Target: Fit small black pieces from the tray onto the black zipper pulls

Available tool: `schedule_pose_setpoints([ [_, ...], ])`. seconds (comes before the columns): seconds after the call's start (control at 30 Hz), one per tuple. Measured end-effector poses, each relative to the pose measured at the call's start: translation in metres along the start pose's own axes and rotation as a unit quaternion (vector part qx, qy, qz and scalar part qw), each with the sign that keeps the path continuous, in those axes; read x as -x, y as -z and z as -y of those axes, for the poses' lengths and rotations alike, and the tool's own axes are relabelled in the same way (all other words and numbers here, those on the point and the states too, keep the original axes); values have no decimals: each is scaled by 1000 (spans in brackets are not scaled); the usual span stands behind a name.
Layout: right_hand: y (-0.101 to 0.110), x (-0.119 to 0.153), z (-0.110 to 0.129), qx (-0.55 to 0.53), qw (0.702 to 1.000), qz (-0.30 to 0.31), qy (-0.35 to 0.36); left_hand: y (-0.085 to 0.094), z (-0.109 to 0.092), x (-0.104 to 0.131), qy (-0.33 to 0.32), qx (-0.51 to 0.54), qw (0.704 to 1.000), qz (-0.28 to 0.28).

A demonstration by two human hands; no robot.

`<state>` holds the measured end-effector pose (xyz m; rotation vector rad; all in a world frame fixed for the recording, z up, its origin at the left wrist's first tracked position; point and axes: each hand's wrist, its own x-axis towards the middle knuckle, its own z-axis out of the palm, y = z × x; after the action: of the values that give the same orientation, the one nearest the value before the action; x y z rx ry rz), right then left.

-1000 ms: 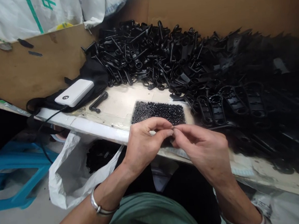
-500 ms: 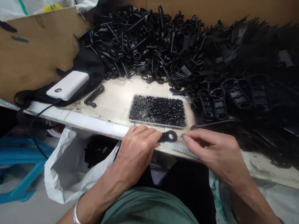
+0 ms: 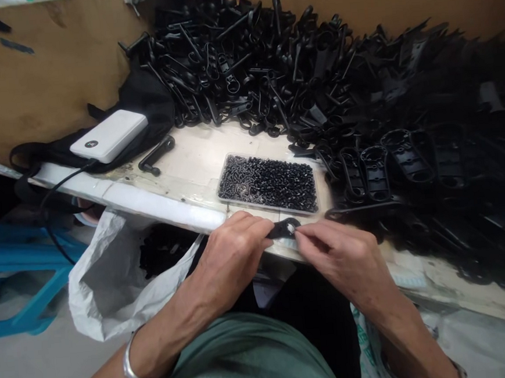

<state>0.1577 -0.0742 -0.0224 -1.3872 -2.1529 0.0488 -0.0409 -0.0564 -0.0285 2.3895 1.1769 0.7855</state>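
My left hand (image 3: 235, 251) is closed around a black plastic part (image 3: 281, 230) at the table's front edge. The part's ring-shaped end sticks out to the right of my fingers. My right hand (image 3: 342, 252) is pinched, its fingertips at the right side of that ring. Whatever the pinch holds is too small or hidden to name. Just behind both hands lies a clear shallow tray (image 3: 271, 209) filled with tiny dark pieces, some of them shinier at the left.
A large heap of black plastic parts (image 3: 243, 67) covers the back and right of the table. To the left are a white power bank (image 3: 110, 133) with a cable and a lone black handle (image 3: 157, 154). Below hangs a white sack (image 3: 94, 283), near a blue stool (image 3: 32, 276).
My right hand has moved left, bringing its pinched fingertips up to the ring end of the part. My left hand keeps its hold. The camera view has shifted slightly.
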Motion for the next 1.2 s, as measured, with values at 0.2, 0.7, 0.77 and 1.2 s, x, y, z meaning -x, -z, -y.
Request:
schedule_pose_setpoints([
  [0.2, 6, -6, 1, 36, 999, -7, 3, -1, 2, -1, 5, 17, 1000, -3],
  [0.7, 13, 6, 2, -34, 995, -14, -93, 1, -14, -20, -15, -74, 997, 24],
  [0.77, 12, 8, 0, -41, 995, -18, -93, -2, -16, -26, -17, -103, 994, 34],
  [1.2, 4, 8, -2, -82, 993, -1, -84, -15, -15, -41, -39, -113, 992, 44],
])
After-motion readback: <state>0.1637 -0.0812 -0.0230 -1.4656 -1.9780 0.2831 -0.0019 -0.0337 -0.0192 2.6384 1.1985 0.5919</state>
